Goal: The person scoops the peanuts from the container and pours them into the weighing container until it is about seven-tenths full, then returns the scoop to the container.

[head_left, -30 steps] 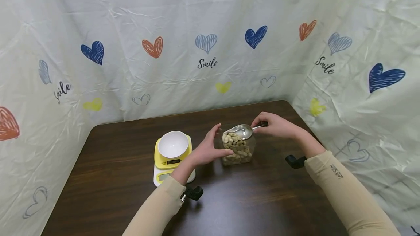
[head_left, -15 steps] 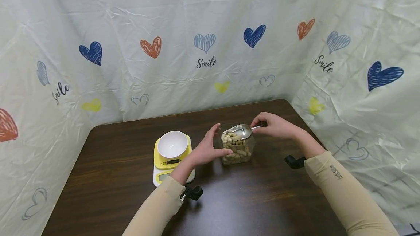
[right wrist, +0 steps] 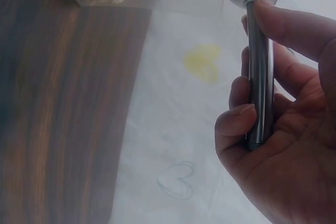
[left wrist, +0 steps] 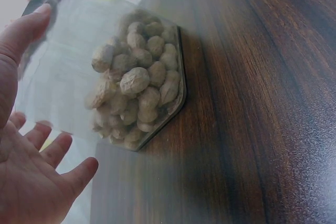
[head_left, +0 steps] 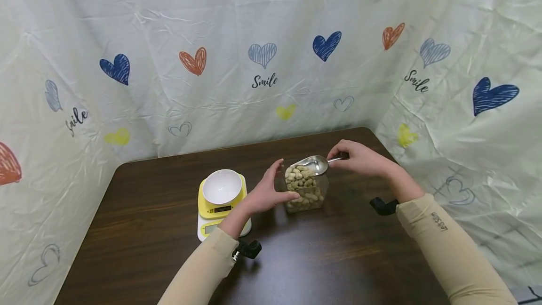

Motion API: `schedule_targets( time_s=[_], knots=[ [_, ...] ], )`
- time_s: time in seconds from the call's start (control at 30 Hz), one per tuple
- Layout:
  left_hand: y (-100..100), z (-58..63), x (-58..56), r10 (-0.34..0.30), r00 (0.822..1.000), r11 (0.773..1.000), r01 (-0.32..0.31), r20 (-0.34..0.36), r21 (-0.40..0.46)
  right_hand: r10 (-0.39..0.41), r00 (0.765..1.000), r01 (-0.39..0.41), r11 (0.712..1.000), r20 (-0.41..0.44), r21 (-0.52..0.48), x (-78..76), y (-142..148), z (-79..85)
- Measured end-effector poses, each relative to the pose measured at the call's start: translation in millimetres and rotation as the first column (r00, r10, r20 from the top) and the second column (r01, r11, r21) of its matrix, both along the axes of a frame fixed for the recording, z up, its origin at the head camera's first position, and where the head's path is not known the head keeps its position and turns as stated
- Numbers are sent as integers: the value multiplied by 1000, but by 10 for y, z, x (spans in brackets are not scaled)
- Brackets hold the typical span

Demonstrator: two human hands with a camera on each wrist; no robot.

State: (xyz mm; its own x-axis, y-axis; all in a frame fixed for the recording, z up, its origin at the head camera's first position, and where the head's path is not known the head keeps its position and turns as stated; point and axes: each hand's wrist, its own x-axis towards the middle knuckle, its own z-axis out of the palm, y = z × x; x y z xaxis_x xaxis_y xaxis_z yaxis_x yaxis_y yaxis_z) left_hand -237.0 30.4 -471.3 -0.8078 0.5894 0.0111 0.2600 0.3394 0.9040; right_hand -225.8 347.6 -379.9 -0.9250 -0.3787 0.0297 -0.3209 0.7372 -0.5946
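A clear angular container (head_left: 322,185) with unshelled peanuts (head_left: 306,195) inside stands on the table right of centre. My left hand (head_left: 266,195) holds it at its left side. In the left wrist view, the thumb lies against one wall and the fingers spread along another. At the container's open top is a metal scoop (head_left: 319,164), its bowl tilted down over the peanuts. My right hand (head_left: 357,157) grips the scoop's handle (right wrist: 261,80), with the thumb near the bowl and the fingers curled round it.
Left of the container stands a yellow and white kitchen scale (head_left: 204,213) with a white bowl (head_left: 222,186) on it. The dark wooden table (head_left: 152,229) meets a curtain printed with hearts (head_left: 228,88) at its back and right edges.
My right hand has raised the scoop slightly and shifted it to the right. More peanuts show below its bowl. My left hand stays at the container.
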Motion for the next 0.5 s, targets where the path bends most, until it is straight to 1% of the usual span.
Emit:
schedule_targets(
  time_s=[0.13,0.33,0.5],
  knots=[
    [-12,6,0,6,1000,1000,-6,7,-10,-18,1000,18,1000,-4,-4,22,37,39],
    [-11,14,2,2,1000,1000,-2,-1,-9,-63,998,63,998,19,-16,41,106,14],
    [-33,51,37,-2,1000,999,1,-17,-34,-82,996,82,996,20,-17,74,130,-12]
  ],
)
